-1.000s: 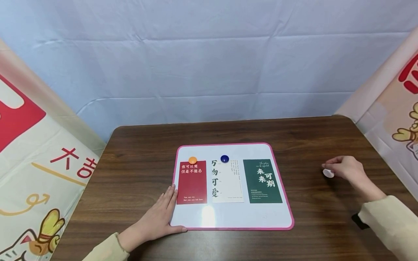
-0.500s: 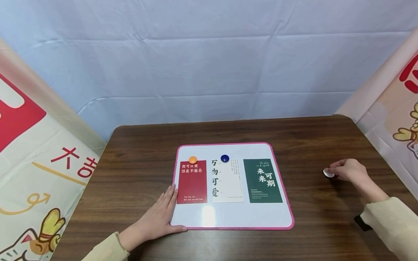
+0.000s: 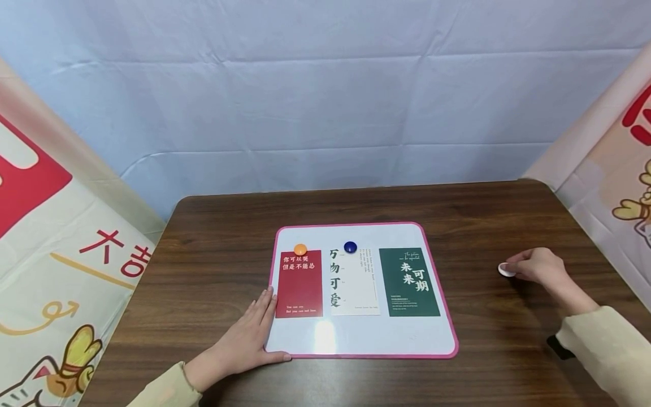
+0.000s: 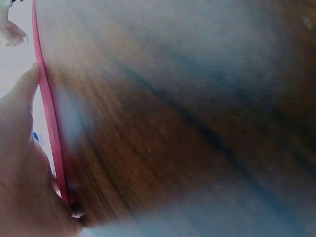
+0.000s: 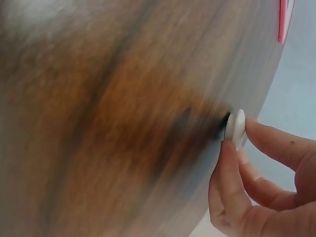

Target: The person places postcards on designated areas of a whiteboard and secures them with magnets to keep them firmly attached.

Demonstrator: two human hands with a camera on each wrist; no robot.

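Observation:
My left hand (image 3: pixel 246 333) rests at the lower left corner of a pink-framed whiteboard (image 3: pixel 381 342), its fingers straight along the edge and its thumb by the bottom frame. On the board lie a red card (image 3: pixel 301 288), a white card (image 3: pixel 358 288) and a green card (image 3: pixel 409 299). An orange round magnet (image 3: pixel 300 249) sits on the red card's top edge, and a dark blue one (image 3: pixel 350 247) on the white card's. Right of the board, my right hand (image 3: pixel 541 268) pinches a white round magnet (image 5: pixel 235 129) between thumb and fingers, close over the table.
The dark wood table (image 3: pixel 218 237) extends on every side of the board. A small black object (image 3: pixel 559 347) lies partly hidden by the right sleeve (image 3: pixel 605 345). Pale blue cloth (image 3: pixel 325 113) hangs behind the table, with printed cloths at left and right.
The right hand dipped slightly toward the front, then shifted a little left with the white magnet. The left hand, board and cards have stayed in place.

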